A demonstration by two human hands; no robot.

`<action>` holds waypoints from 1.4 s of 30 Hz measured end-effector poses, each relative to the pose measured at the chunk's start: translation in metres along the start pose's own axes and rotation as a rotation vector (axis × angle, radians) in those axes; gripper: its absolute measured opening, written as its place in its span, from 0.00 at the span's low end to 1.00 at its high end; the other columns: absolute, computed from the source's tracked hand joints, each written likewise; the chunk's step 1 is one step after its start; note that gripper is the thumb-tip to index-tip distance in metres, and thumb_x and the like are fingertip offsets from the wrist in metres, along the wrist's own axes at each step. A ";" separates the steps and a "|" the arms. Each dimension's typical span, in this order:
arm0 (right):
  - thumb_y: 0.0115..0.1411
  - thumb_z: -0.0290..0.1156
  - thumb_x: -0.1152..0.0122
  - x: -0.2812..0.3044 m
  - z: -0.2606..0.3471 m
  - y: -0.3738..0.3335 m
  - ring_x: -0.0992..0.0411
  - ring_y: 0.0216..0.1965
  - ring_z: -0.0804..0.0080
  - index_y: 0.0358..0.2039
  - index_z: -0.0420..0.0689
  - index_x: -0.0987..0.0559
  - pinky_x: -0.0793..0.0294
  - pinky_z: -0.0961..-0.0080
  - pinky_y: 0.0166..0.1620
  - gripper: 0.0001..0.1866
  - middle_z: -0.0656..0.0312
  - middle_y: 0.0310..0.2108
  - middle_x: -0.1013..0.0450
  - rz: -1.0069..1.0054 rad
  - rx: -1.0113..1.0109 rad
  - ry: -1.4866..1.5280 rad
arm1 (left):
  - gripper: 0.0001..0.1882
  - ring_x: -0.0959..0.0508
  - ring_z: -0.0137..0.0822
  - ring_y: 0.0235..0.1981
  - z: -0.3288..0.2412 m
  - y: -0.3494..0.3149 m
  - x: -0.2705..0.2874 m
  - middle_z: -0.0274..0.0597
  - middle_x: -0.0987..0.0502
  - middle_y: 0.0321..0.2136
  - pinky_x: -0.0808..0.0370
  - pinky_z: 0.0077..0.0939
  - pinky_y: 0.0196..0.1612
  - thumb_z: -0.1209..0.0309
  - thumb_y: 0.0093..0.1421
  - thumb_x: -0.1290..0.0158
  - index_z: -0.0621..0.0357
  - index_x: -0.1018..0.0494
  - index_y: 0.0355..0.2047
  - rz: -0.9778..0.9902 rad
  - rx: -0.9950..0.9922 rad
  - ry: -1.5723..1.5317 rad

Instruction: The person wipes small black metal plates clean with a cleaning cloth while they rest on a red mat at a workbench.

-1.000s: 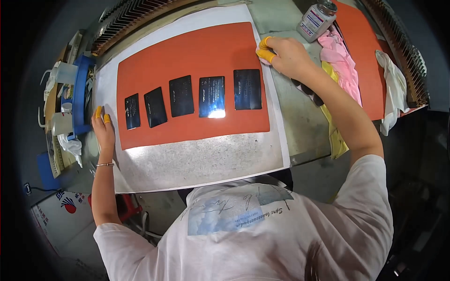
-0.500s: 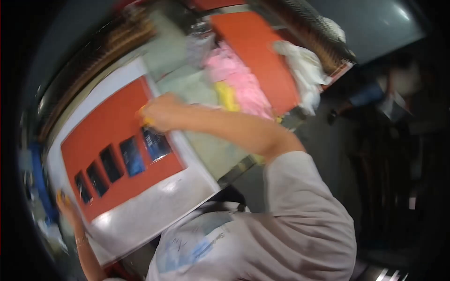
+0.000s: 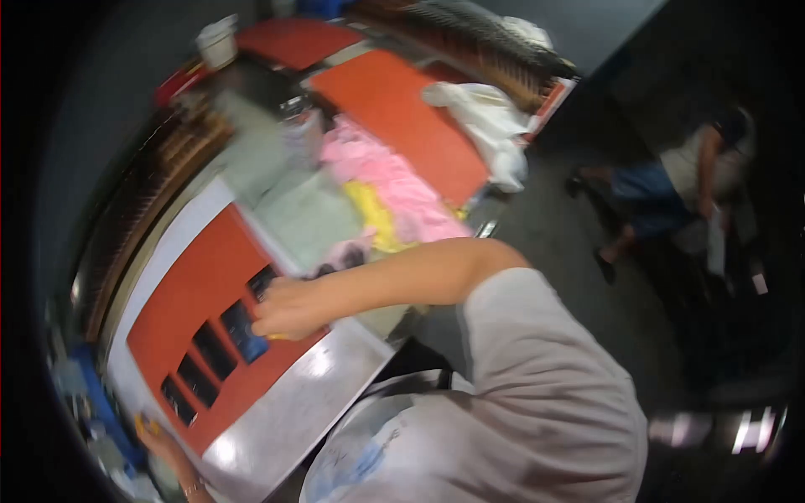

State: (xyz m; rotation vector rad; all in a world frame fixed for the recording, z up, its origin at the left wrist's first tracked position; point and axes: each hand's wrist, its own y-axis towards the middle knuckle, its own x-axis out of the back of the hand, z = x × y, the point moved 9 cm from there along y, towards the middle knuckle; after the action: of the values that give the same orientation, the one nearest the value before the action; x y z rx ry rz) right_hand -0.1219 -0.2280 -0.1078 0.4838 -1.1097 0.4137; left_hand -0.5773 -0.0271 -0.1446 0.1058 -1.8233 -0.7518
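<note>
A red-orange sheet [image 3: 180,306] lies on a white board [image 3: 289,373], with several dark, glossy rectangles [image 3: 215,350] in a slanting row; whether they are pieces or openings I cannot tell. My right hand [image 3: 289,308] is over the rightmost rectangle, fingers curled down and partly hiding it. A bit of yellow shows at its fingertips, and what it grips, if anything, is hidden. At the board's left edge is my left hand [image 3: 163,444], small and blurred, with yellow at its fingertips too. A bracelet shows on that wrist.
Pink cloth [image 3: 381,172] and yellow cloth [image 3: 369,210] lie right of the board. Beyond are an orange panel [image 3: 402,113], white cloth [image 3: 486,121], a brown ridged rack [image 3: 155,189] and a white bucket [image 3: 218,42]. A person [image 3: 683,180] stands off to the right.
My right hand has moved toward me, from the far end of the rightmost rectangle to its near part. The view has shifted, and more of the far area shows.
</note>
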 end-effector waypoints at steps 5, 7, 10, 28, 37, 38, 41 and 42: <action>0.51 0.30 0.47 0.016 -0.016 -0.056 0.28 0.26 0.63 0.28 0.48 0.25 0.29 0.69 0.26 0.04 0.64 0.24 0.28 0.210 -0.221 -0.062 | 0.20 0.35 0.51 0.49 -0.114 0.031 -0.032 0.57 0.35 0.48 0.40 0.36 0.53 0.71 0.57 0.53 0.66 0.36 0.49 0.058 0.093 -0.069; 0.51 0.31 0.43 0.047 -0.022 -0.055 0.29 0.22 0.65 0.24 0.45 0.24 0.31 0.70 0.23 0.04 0.62 0.21 0.29 -0.228 -0.147 -0.015 | 0.19 0.34 0.52 0.48 -0.130 0.028 -0.023 0.57 0.36 0.48 0.39 0.36 0.53 0.73 0.57 0.55 0.66 0.35 0.49 0.020 -0.016 -0.054; 0.52 0.31 0.44 0.035 -0.017 -0.016 0.29 0.23 0.62 0.25 0.44 0.24 0.31 0.68 0.25 0.05 0.60 0.21 0.29 -0.154 -0.117 -0.009 | 0.19 0.33 0.52 0.47 -0.121 0.023 -0.003 0.57 0.35 0.48 0.37 0.35 0.51 0.74 0.56 0.54 0.66 0.35 0.49 0.008 -0.013 -0.011; 0.46 0.31 0.40 0.006 -0.032 0.072 0.29 0.23 0.56 0.24 0.42 0.25 0.30 0.66 0.25 0.07 0.54 0.21 0.29 -0.090 -0.162 -0.201 | 0.17 0.33 0.49 0.46 -0.132 0.029 -0.005 0.49 0.33 0.46 0.37 0.36 0.50 0.76 0.54 0.52 0.65 0.34 0.46 0.034 -0.014 -0.102; 0.40 0.27 0.35 -0.022 0.062 0.038 0.28 0.21 0.65 0.27 0.42 0.25 0.27 0.71 0.25 0.12 0.58 0.24 0.28 0.117 0.123 -0.085 | 0.19 0.35 0.51 0.47 -0.134 0.027 -0.004 0.51 0.34 0.48 0.39 0.37 0.51 0.79 0.51 0.53 0.67 0.34 0.46 0.051 0.002 -0.194; 0.40 0.28 0.35 -0.018 0.065 0.038 0.29 0.20 0.65 0.26 0.42 0.25 0.28 0.71 0.24 0.11 0.58 0.23 0.28 0.090 0.111 -0.081 | 0.20 0.35 0.51 0.47 -0.133 0.026 -0.007 0.51 0.34 0.48 0.39 0.37 0.51 0.79 0.50 0.53 0.67 0.34 0.46 0.065 0.008 -0.221; 0.43 0.27 0.36 0.002 0.049 0.068 0.30 0.19 0.66 0.25 0.42 0.25 0.30 0.73 0.22 0.08 0.60 0.20 0.30 -0.042 0.056 -0.089 | 0.22 0.35 0.51 0.48 -0.127 0.028 -0.008 0.52 0.35 0.48 0.39 0.36 0.52 0.82 0.48 0.54 0.68 0.35 0.46 0.089 0.007 -0.263; 0.46 0.26 0.38 0.006 0.036 0.086 0.30 0.19 0.65 0.25 0.42 0.25 0.31 0.73 0.22 0.05 0.59 0.19 0.30 -0.069 -0.041 -0.040 | 0.22 0.35 0.51 0.48 -0.126 0.027 -0.003 0.52 0.35 0.48 0.39 0.36 0.52 0.82 0.48 0.53 0.67 0.35 0.47 0.070 0.013 -0.290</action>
State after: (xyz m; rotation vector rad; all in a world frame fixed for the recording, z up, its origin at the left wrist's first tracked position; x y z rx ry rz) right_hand -0.1929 -0.1774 -0.0748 0.4945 -1.1344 0.3217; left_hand -0.4583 -0.0595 -0.1088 -0.0619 -2.0952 -0.7353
